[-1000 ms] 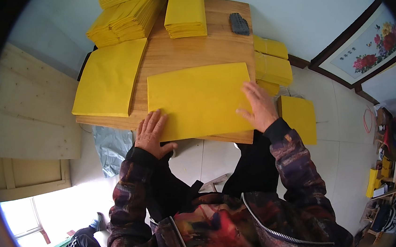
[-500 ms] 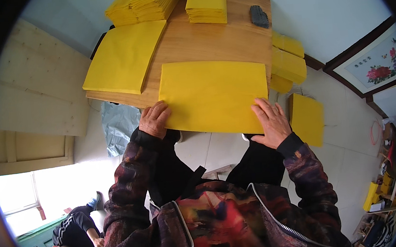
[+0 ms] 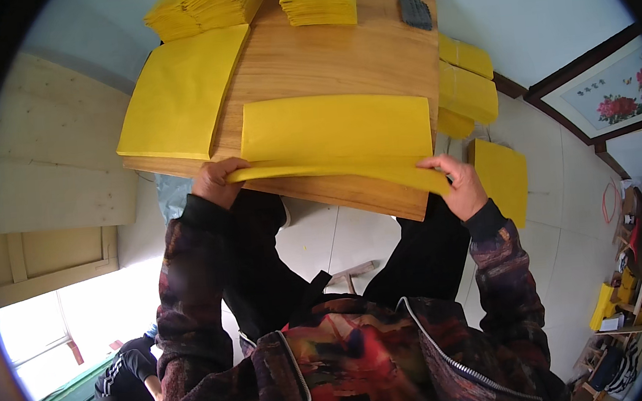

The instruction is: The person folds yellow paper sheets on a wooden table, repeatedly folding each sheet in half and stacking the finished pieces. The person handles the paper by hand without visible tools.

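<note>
Yellow paper (image 3: 337, 126), plain, near part bent up, left grip (image 3: 215, 184) and right grip (image 3: 463, 188) pinching it

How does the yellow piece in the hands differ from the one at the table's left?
The held piece is raised along its near side in the left hand and right hand; the left piece lies flat, untouched. The held piece runs crosswise; the left piece runs away from the person. Both are yellow and on the table.

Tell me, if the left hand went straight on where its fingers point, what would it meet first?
Most likely the yellow sheet: the left hand holds the left end of its raised edge and points right along it. Depth is unclear from this view.
</note>
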Demonstrator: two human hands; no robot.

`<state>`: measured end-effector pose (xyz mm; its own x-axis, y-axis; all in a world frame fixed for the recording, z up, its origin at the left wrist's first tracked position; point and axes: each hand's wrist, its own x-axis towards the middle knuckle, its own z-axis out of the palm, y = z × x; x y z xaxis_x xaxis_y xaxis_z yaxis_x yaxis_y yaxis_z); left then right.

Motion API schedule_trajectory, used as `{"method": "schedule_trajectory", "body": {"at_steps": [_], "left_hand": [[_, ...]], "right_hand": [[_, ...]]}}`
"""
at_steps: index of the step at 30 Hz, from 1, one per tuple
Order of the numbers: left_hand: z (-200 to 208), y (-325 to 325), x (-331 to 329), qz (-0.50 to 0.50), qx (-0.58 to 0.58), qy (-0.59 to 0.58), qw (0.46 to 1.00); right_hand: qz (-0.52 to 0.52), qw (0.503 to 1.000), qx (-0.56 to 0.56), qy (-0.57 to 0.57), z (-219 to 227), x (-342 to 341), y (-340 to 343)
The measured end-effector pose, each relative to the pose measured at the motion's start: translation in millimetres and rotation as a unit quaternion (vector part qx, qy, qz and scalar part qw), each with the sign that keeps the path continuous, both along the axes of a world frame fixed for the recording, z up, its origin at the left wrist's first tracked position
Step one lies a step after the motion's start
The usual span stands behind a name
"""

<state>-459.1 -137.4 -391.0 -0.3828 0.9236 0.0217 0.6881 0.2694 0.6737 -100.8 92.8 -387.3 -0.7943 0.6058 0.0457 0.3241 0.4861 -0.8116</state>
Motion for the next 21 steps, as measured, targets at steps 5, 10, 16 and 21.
{"method": "schedule_trajectory", "body": {"at_steps": [5,10,16,21], "left_hand": [[-8,20,-17,0.015,0.028,-0.226,0.974],[-19,29,-22,0.115,-0.021,-0.170,0.979],[-32,32,-16,0.165,0.013,-0.076,0.983],[-34,35,-9,0.195,0.033,-0.013,0.980]], "right_hand": [[-0.058,0.976,-0.197,0.074,-11,-14,21],[-0.167,0.981,-0.096,0.022,-18,-33,21],[-0.289,0.957,-0.012,-0.001,-14,-43,5],[-0.318,0.946,0.058,-0.023,-15,-47,-3]]}}
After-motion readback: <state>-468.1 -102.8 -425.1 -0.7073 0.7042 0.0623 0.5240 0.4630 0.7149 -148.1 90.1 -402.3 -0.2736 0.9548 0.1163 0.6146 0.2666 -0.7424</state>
